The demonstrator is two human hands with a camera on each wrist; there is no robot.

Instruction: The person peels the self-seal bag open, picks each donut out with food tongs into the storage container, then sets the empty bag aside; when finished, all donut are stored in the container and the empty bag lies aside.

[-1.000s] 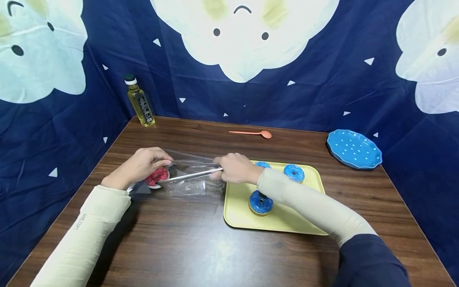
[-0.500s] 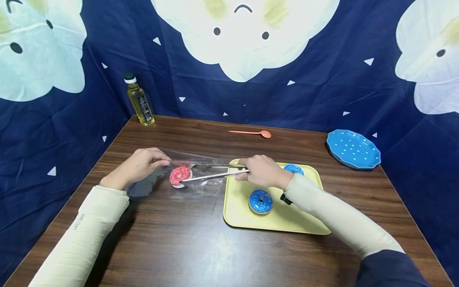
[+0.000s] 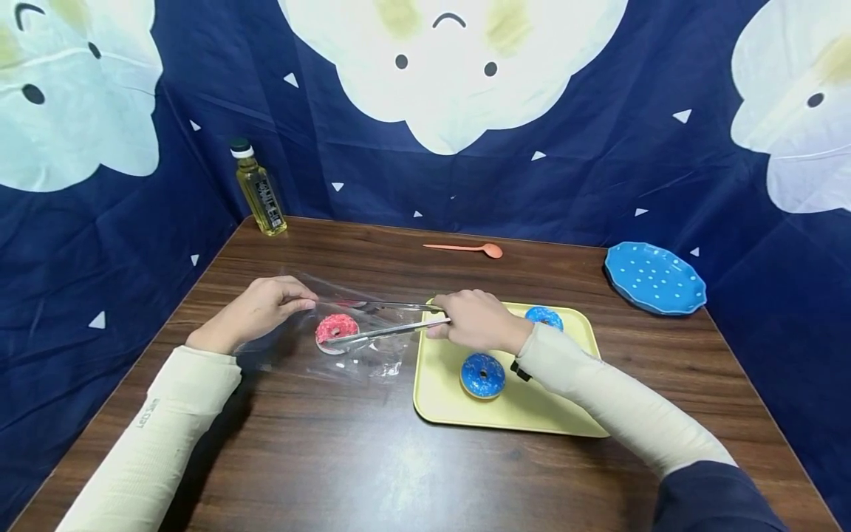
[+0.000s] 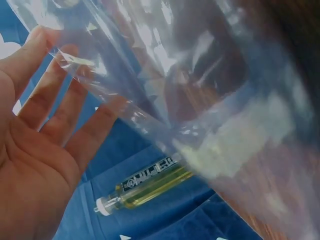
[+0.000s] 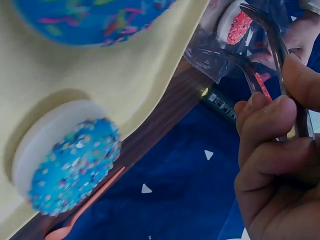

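Observation:
In the head view, my left hand [image 3: 269, 309] pinches the upper edge of a clear plastic bag [image 3: 382, 362]. The left wrist view shows this bag [image 4: 200, 75] spread out from the fingertips. My right hand [image 3: 479, 319] grips metal tongs [image 3: 399, 329], whose arms stand apart. A pink sprinkled donut [image 3: 336, 327] lies within the bag's outline, the near tong tip against its lower edge. In the right wrist view the tongs [image 5: 275, 40] reach toward the donut [image 5: 239, 25]. A red patch shows by the other tong arm; what it belongs to is unclear.
A yellow tray [image 3: 439, 406] under my right arm holds blue donuts [image 3: 483, 375]. An orange spoon [image 3: 465, 247] lies behind. An oil bottle [image 3: 261, 193] stands at the back left, a blue dotted plate [image 3: 654, 277] at the back right. A blue cloth hangs behind the table.
My right hand and the tongs have drawn back to the right, then slightly left again. The pink donut has shifted right, away from my left hand, which stays put on the bag.

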